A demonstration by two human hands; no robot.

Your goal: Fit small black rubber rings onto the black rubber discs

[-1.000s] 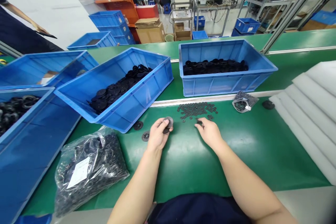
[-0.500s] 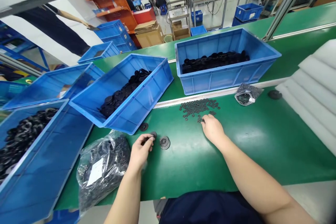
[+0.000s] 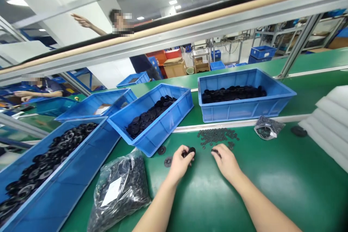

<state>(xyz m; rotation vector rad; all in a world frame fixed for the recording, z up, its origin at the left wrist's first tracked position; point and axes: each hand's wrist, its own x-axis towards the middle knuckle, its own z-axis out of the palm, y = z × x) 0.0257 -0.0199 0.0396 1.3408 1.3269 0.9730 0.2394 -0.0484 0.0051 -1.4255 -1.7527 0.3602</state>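
1. Left hand (image 3: 179, 165): grip closed, thumb and fingers pinching a black disc (image 3: 191, 150), held just over the green surface (image 3: 206, 199). Disc count in the grip: can't tell, fingers cover part of it.
2. Right hand (image 3: 227, 161): thumb and fingertips pinching a small dark part (image 3: 214, 150); too small to make out its shape. Hand is to the right of the left one, gap between them.
3. Small dark rings (image 3: 216, 136) lie loose in a patch just beyond the right hand.
4. Two loose discs on the surface, left of the left hand: near disc (image 3: 168, 162) and far disc (image 3: 161, 150), the latter beside the tilted bin.
5. Tilted blue bin (image 3: 165, 128) and right blue bin (image 3: 244, 112) both hold piles of black discs. Long blue bin (image 3: 81, 177), far left, holds black ring-shaped parts.
6. Large clear bag (image 3: 133, 181), full of dark parts, white label (image 3: 111, 191) on it, sits left of the left forearm.
7. Right side: small clear bag (image 3: 268, 128) of dark parts, then a dark round piece (image 3: 298, 131) next to stacked white sheets (image 3: 330, 123).
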